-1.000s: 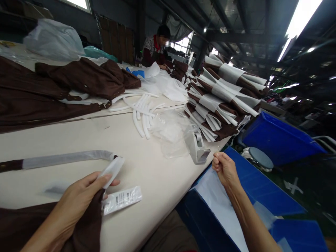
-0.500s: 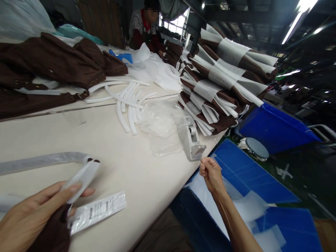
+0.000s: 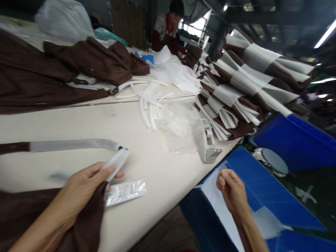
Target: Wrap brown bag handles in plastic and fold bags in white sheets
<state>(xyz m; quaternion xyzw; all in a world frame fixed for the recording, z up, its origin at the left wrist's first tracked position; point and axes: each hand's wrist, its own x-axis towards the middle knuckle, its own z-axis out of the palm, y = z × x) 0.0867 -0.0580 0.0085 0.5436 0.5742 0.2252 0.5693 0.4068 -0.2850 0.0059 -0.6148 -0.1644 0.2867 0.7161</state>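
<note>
My left hand (image 3: 88, 183) grips the end of a strap wrapped in white sheeting (image 3: 118, 161) between thumb and fingers. The wrapped strap (image 3: 73, 144) runs off to the left, brown at its far end. Below the hand hangs brown material (image 3: 89, 217), with a shiny label in clear plastic (image 3: 127, 192) beside it; its print is blurred. My right hand (image 3: 232, 190) is closed in a pinch over the blue box, just in front of the tape dispenser (image 3: 207, 147). What its fingertips hold, if anything, is too small to make out.
White foam tubes (image 3: 151, 105) and crumpled clear plastic bags (image 3: 181, 129) lie on the pale table (image 3: 65, 122). Brown goods wrapped with white sheets are stacked (image 3: 244, 84) at right. A blue box (image 3: 252, 175) holds white sheets. Another person (image 3: 168, 31) works at the back.
My right hand has drawn away from the tape dispenser, towards me. My left hand still grips the wrapped strap, with more brown material now in sight. The view has turned left.
</note>
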